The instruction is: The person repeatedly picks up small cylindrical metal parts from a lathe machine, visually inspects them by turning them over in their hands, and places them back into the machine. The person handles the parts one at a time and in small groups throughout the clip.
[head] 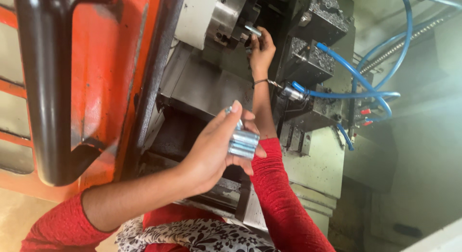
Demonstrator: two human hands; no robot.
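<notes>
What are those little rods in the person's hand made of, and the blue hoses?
The rods in the left hand look like bare machined metal, probably steel: silvery with bright glints. The blue hoses seem flexible plastic: smooth, glossy, bending in curves.

My left hand (211, 151) is raised in front of me, fingers curled around a small stack of short silver metal rods (243, 142). My right hand (261, 52) reaches into the machine, fingertips on a single silver rod (252, 30) at the chuck (230, 18). A thin band circles that wrist. Blue hoses (356, 71) loop beside the dark tool blocks (308, 59). The orange machine door (103, 83) with its black handle (45, 88) stands to my left. My sleeves are red.
</notes>
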